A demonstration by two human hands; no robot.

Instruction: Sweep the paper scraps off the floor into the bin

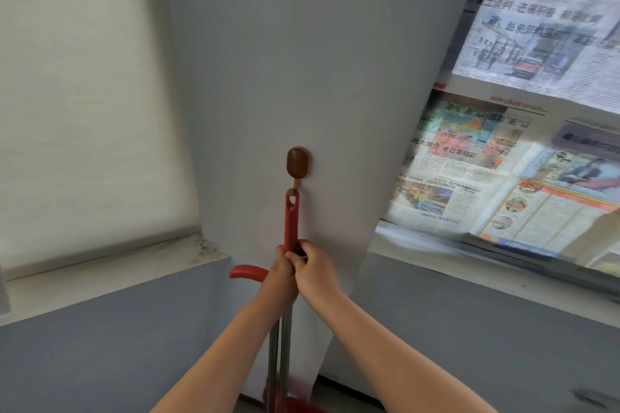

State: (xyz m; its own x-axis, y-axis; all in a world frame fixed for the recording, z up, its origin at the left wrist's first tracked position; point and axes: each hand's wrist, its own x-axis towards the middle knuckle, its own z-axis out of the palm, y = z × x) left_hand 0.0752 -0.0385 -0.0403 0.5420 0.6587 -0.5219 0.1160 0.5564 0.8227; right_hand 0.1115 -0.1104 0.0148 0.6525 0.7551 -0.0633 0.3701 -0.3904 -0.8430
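Your 2 hands sit together, touching, on the red broom handle (291,221): your left hand (279,275) wraps its fingers round it, and your right hand (313,273) pinches it just beside, thumb toward the left. Straight above your hands, the handle's eyelet hangs on a brown wall hook (297,163). A second red handle (246,271) curves out left of your left hand. Below your wrists, 2 metal poles (280,362) run down to red bristles (295,407). Newspapers (503,171) cover the window beyond your right hand.

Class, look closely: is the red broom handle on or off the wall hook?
On: the red broom handle's top hole loops over the brown hook.
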